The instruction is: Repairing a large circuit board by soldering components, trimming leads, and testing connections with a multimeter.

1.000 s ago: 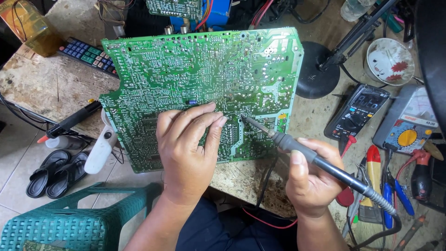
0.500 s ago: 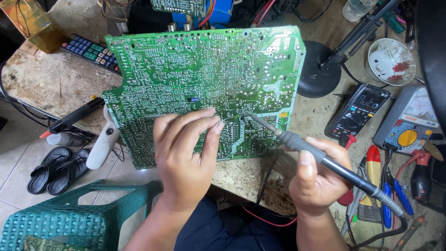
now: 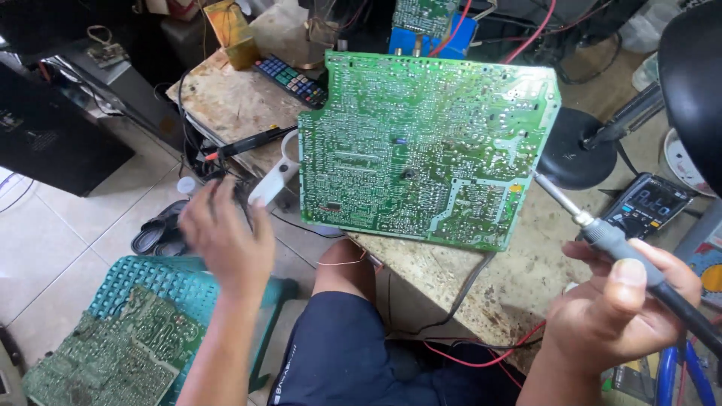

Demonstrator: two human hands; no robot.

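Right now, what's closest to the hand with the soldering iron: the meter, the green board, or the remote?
From the right hand:
1. Black meter, just above it.
2. Green circuit board, mid-bench to its left.
3. Remote control, far back left.

— Any screens here?
— One: the dark multimeter [image 3: 648, 204] at the bench's right edge has a rectangular grey display with faint digits.
— Packages or labels?
— A yellowish box [image 3: 232, 30] stands at the far left corner of the bench, near the remote control [image 3: 292, 77].
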